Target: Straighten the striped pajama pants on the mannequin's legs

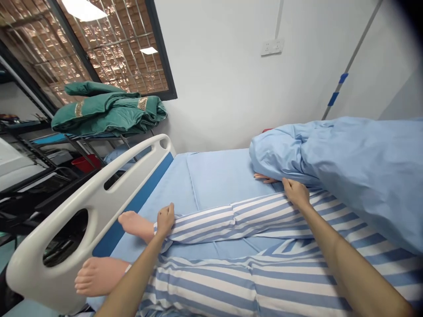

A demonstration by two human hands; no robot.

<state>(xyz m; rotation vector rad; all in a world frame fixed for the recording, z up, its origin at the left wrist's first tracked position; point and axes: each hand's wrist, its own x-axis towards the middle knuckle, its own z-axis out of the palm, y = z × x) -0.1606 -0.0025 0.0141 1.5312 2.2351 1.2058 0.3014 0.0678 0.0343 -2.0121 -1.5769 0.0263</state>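
A manikin lies on the bed in blue-and-white striped trousers (211, 222), its legs stretched toward the footboard. My left hand (165, 219) is closed on the trouser cuff by the far ankle, just beside the bare far foot (137, 224). Farther up the same leg, my right hand (296, 193) is closed at the upper edge of the trousers, its fingertips hidden. The edge of a light blue quilt (346, 163) touches or nearly touches it. The manikin's hand (264, 178) pokes out from under the quilt. Its near foot (101, 276) rests close to the footboard.
A white footboard (132, 165) with cut-out grips closes off the bed's left end. Light blue sheet (218, 174) covers the mattress. Behind stands a rack holding folded green bedding (112, 110), with a red bucket (86, 163) below. The white wall carries a socket (272, 46).
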